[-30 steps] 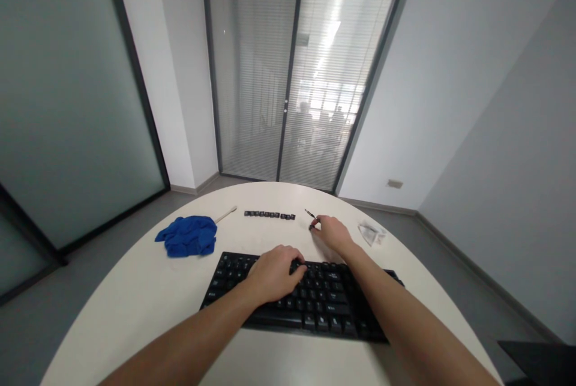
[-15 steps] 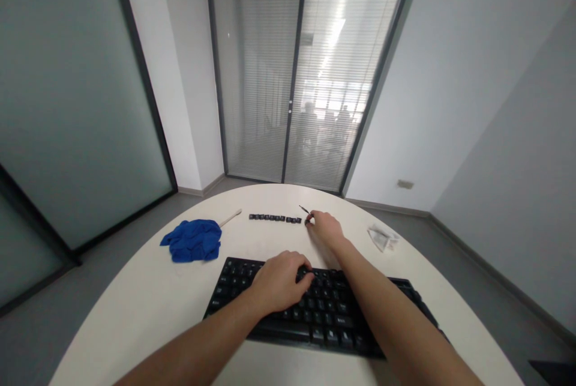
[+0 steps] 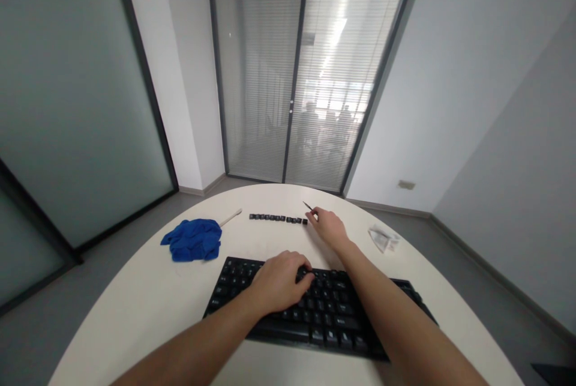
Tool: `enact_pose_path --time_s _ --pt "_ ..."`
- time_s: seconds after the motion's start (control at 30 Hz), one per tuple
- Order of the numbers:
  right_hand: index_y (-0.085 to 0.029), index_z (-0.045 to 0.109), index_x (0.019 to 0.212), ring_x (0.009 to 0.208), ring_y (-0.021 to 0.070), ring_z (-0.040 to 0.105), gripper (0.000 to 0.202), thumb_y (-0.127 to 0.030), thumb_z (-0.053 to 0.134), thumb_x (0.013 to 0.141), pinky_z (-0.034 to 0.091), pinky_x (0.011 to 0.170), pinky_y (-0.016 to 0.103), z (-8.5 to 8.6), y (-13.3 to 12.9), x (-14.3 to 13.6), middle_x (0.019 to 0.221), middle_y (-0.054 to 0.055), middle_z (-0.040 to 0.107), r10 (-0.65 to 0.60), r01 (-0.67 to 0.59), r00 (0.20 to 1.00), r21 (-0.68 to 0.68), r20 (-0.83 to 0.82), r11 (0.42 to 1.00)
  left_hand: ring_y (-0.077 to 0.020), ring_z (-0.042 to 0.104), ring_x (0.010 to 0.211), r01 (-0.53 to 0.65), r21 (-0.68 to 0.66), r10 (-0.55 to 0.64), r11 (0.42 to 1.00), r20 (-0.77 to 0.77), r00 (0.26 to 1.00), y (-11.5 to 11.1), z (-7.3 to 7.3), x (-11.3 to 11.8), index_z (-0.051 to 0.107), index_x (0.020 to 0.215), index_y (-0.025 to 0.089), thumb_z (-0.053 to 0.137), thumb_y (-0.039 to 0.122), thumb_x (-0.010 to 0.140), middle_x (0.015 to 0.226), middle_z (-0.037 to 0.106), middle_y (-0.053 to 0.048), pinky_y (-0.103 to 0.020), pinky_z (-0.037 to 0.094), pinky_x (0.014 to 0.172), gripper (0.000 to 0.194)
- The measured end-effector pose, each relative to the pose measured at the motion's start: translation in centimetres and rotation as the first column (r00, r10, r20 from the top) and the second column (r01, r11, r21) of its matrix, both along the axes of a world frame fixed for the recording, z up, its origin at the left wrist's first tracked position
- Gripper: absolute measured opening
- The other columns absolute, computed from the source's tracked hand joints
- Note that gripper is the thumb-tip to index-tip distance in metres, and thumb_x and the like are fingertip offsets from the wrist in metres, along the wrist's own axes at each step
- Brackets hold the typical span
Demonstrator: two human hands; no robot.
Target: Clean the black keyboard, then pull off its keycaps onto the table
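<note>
A black keyboard [image 3: 288,331] lies on the table in front of me. My left hand [image 3: 281,283] rests over its upper middle with bent fingers, gripping it near the far edge; thumb and forefinger curve around a dark spot among the keys. Beyond it, my right hand [image 3: 329,229] pinches a slim dark pointed tool [image 3: 307,206], its tip directed away to the left. Just left of those fingertips sits a single keycap [image 3: 305,221], at the right end of a row of loose black keycaps [image 3: 267,217]. My right forearm covers part of the keyboard's right side.
On the left lies a crumpled blue cloth [image 3: 194,240], with a pale stick-like handle [image 3: 231,217] at its upper right. A small clear plastic bag [image 3: 383,238] lies on the right. The pale table [image 3: 135,314] has a rounded far edge; a blinded glass door [image 3: 256,74] stands beyond.
My right hand has let go of a keycap at the row's right end and drawn slightly right, with the tool still in it. My left hand has stayed put.
</note>
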State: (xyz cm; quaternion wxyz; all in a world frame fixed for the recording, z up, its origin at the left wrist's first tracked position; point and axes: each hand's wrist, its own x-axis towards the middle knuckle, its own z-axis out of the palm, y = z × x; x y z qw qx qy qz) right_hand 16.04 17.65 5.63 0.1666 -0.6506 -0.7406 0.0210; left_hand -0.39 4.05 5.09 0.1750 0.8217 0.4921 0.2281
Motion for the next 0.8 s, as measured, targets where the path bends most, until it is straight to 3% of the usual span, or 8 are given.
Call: enact_pose_path --time_s 0.1,0.2,0.3,0.53,0.67,0.8 --pt "-0.02 0.07 0.103 0.093 0.0233 0.067 0.052 -0.049 0.026 0.1 0.044 0.075 0.029 1.4 -1.3 1.3 0.098 0.011 0.073 0.009 -0.006 0.998 0.051 -0.056 0.999 -0.0234 0.062 0.099 0.049 0.027 -0.048 0.998 -0.013 0.999 -0.2 0.2 0.0 0.066 0.106 0.024 0.052 0.041 0.09 0.105 0.07 -0.003 -0.036 0.048 0.088 0.027" --pt "-0.019 0.074 0.094 0.091 0.0252 0.067 0.054 -0.053 0.031 0.098 0.044 0.076 0.03 2.7 -3.4 2.9 0.095 0.012 0.074 0.047 -0.011 0.978 0.176 -0.203 0.984 -0.0237 0.061 0.102 0.11 0.05 -0.109 0.993 -0.032 0.994 -0.3 0.2 0.0 0.066 0.111 0.025 0.053 0.043 0.09 0.109 0.07 -0.003 -0.036 0.047 0.091 0.031" --pt "-0.02 0.073 0.095 0.082 0.0236 0.068 0.05 -0.055 0.037 0.095 0.044 0.071 0.029 3.3 -5.8 4.3 0.087 0.009 0.074 0.092 -0.022 0.94 0.212 -0.327 0.977 -0.0232 0.061 0.102 0.121 0.057 -0.119 0.991 -0.038 0.992 -0.3 0.1 0.0 0.066 0.112 0.025 0.053 0.041 0.09 0.11 0.07 -0.003 -0.036 0.046 0.093 0.03" --pt "-0.019 0.07 0.083 0.057 0.0184 0.061 0.043 -0.058 0.054 0.086 0.041 0.057 0.026 1.1 -9.9 5.9 0.066 0.004 0.069 0.147 -0.064 0.877 0.191 -0.458 0.98 -0.0226 0.06 0.103 0.121 0.055 -0.119 0.991 -0.03 0.992 -0.3 0.0 0.0 0.066 0.112 0.025 0.053 0.04 0.091 0.111 0.069 -0.002 -0.035 0.047 0.092 0.029" --pt "-0.018 0.067 0.072 0.051 0.016 0.057 0.043 -0.059 0.058 0.082 0.04 0.053 0.025 0.2 -10.2 6.3 0.057 0.002 0.065 0.139 -0.096 0.828 0.108 -0.543 0.99 -0.0227 0.06 0.103 0.119 0.052 -0.117 0.992 -0.039 0.992 -0.2 -0.1 0.0 0.065 0.113 0.026 0.053 0.041 0.091 0.11 0.069 -0.003 -0.035 0.047 0.092 0.029" --pt "-0.018 0.065 0.067 0.052 0.0155 0.056 0.042 -0.058 0.062 0.08 0.039 0.053 0.024 0.0 -9.8 6.2 0.055 0.001 0.062 0.163 -0.101 0.819 0.14 -0.551 0.985 -0.0226 0.061 0.102 0.117 0.05 -0.115 0.992 -0.045 0.992 -0.1 -0.2 0.0 0.065 0.113 0.026 0.053 0.041 0.091 0.11 0.069 -0.002 -0.036 0.046 0.093 0.029"
